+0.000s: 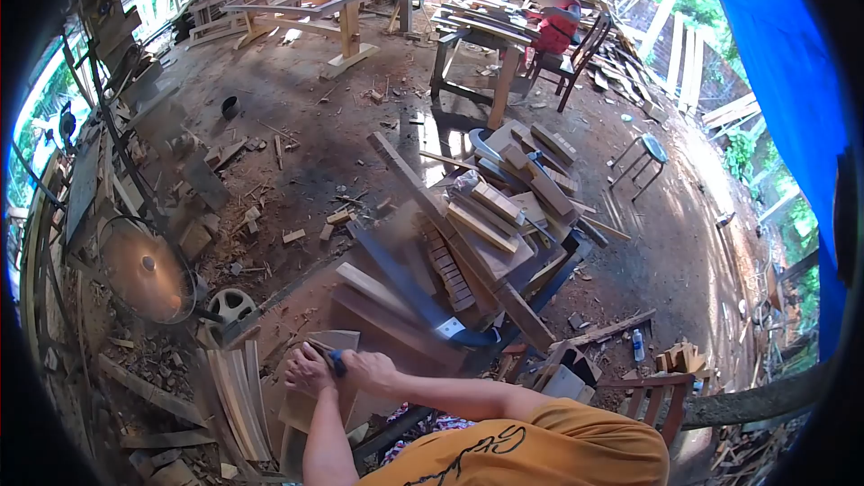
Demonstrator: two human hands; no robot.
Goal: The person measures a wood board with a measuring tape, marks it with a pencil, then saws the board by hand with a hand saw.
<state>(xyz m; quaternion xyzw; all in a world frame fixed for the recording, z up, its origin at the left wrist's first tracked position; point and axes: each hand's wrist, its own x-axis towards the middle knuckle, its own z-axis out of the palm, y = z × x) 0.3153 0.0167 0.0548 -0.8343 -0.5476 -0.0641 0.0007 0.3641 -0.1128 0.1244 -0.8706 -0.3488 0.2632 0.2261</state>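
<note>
My left hand [310,371] rests at the far edge of a flat wooden board [347,339], its fingers bent over the wood. Close beside it, my right hand [371,373] is closed around a small blue-handled tool [337,361]. The tool's working end lies between the two hands, too small and covered to make out. Several long curved wooden strips [241,400] stand to the left of the board.
A pile of cut wood blocks [504,207] lies ahead on a bench. A round fan [147,265] stands at the left. Farther off, a person [556,27] sits at a wooden table [486,22]. A stool [652,149] and a bottle [638,345] are at the right.
</note>
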